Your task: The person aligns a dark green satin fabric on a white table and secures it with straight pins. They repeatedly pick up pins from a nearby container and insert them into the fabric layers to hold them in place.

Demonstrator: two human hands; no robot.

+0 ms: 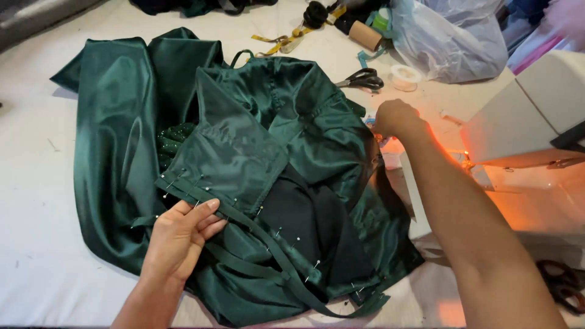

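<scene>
A dark green satin garment lies spread over a white table, with a black lining showing at its middle. A long green strap is pinned along its lower edge with several white-headed pins. My left hand rests flat on the pinned strap, fingers together, pressing the cloth down. My right hand reaches over the garment's right edge toward the white sewing machine; its fingers are curled and turned away, so I cannot see if they hold anything.
Black-handled scissors and a roll of clear tape lie behind the garment. A yellow measuring tape, a cardboard tube and a plastic bag sit at the back. More scissors lie at the lower right.
</scene>
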